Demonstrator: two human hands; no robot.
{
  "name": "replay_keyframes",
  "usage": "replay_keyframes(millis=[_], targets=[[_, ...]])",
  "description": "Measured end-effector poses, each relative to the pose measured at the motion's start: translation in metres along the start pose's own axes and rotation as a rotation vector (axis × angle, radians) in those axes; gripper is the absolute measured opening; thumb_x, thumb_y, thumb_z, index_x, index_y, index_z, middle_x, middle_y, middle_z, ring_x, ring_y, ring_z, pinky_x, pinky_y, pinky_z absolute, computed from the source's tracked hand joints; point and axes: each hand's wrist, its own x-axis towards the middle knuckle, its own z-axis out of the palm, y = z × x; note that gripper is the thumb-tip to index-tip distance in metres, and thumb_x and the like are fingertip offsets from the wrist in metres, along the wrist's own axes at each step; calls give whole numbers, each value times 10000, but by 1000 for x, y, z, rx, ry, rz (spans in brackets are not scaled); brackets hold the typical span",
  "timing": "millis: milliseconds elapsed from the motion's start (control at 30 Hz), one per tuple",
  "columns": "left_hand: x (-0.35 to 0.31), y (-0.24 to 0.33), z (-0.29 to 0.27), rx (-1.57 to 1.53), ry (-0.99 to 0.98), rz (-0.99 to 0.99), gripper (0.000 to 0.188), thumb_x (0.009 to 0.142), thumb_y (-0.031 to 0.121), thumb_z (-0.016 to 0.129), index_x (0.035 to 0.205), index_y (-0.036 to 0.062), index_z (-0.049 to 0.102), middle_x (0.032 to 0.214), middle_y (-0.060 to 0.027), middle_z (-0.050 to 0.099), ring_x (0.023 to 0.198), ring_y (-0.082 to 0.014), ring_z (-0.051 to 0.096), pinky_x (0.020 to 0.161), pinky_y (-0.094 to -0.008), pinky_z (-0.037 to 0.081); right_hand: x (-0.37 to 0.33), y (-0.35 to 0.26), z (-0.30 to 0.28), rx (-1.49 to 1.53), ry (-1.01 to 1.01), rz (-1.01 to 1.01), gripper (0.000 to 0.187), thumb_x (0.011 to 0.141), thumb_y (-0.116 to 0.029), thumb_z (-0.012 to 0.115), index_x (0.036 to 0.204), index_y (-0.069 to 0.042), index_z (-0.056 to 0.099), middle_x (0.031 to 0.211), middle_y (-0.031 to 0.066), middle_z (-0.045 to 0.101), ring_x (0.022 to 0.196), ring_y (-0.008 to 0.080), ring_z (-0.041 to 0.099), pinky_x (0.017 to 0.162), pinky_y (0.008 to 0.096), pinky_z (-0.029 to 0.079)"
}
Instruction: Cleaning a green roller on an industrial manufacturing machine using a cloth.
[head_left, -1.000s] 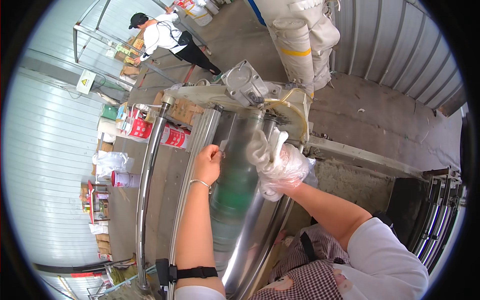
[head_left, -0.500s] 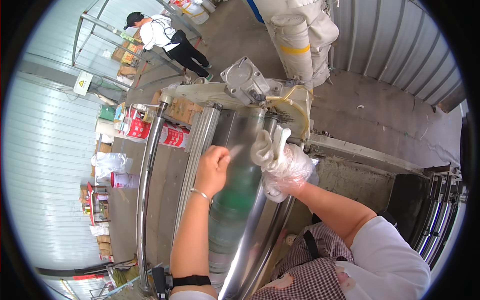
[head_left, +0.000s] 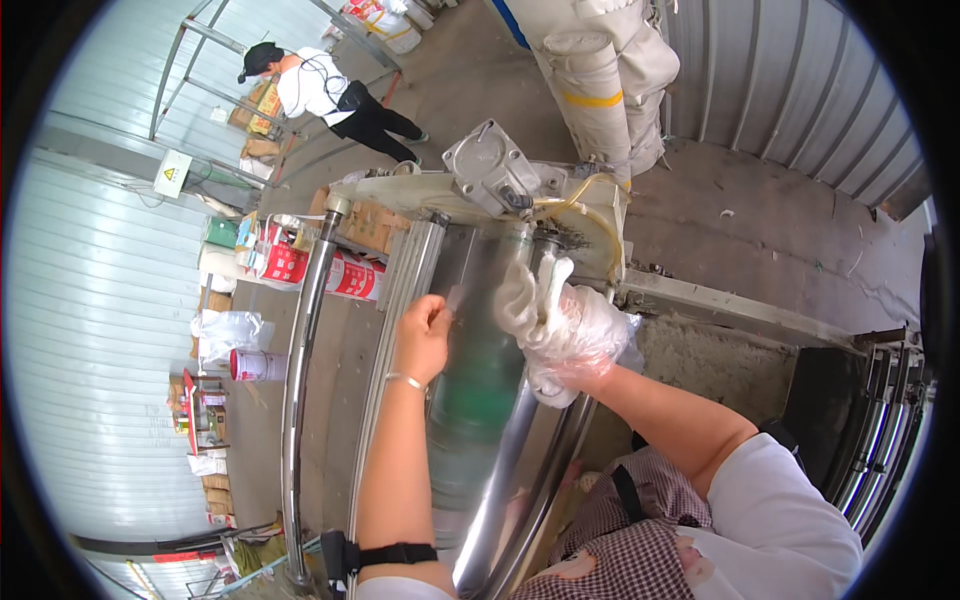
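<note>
In front of me a roller [head_left: 480, 400] with a blurred greenish surface runs lengthwise in a machine. My right hand [head_left: 580, 345], in a clear plastic glove, is closed on a bunched white cloth [head_left: 528, 300] over the right side of the roller's far end. The cloth hides part of the roller, and I cannot tell how firmly it touches. My left hand [head_left: 422, 338], bare with a bracelet at the wrist, is pinched at the roller's left side. A small translucent strip [head_left: 454, 298] sticks out from its fingertips.
A shiny metal bar [head_left: 300, 400] runs along the left, with ridged metal rails [head_left: 400, 270] beside the roller. A grey metal housing [head_left: 490, 165] and yellowish hose [head_left: 600, 210] sit at the far end. A co-worker [head_left: 330, 95] stands beyond, far left. Wrapped rolls [head_left: 590, 100] stand behind.
My left hand has shifted slightly, and the strip at its fingertips now sits closer to the fingers. The cloth in my right hand has moved a little left. The co-worker's stance has changed.
</note>
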Motion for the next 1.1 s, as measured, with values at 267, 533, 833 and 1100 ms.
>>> replay_keyframes(millis=[267, 533, 833, 1100], targets=[[3, -3, 1, -53, -19, -151, 79, 936, 60, 618, 967, -10, 639, 760, 25, 593, 679, -53, 502, 613, -251, 429, 7, 12, 30, 243, -6, 149, 120, 776, -272, 574, 878, -208, 571, 865, -26, 593, 896, 168, 557, 847, 325, 452], [8, -6, 11, 30, 20, -199, 76, 943, 41, 608, 968, -8, 660, 766, 8, 625, 660, -67, 541, 600, -258, 438, -15, 83, 149, 1960, 104, 314, 248, 1007, -283, 469, 1179, -123, 550, 1105, 34, 603, 1068, 177, 558, 943, 330, 439], [5, 6, 10, 72, 90, -127, 70, 911, 36, 626, 912, -24, 663, 719, -58, 653, 640, -105, 568, 602, -292, 454, -14, 72, 123, 1472, 95, 211, 270, 1008, -281, 476, 1218, -122, 537, 1142, 40, 595, 1090, 185, 551, 968, 337, 429], [2, 14, 2, 125, 29, -140, 86, 917, 56, 627, 922, -21, 665, 713, -23, 629, 643, -86, 549, 603, -286, 450, -16, 71, 121, 1464, 83, 203, 294, 1009, -279, 482, 1253, -121, 525, 1175, 45, 588, 1110, 191, 545, 991, 343, 419]])
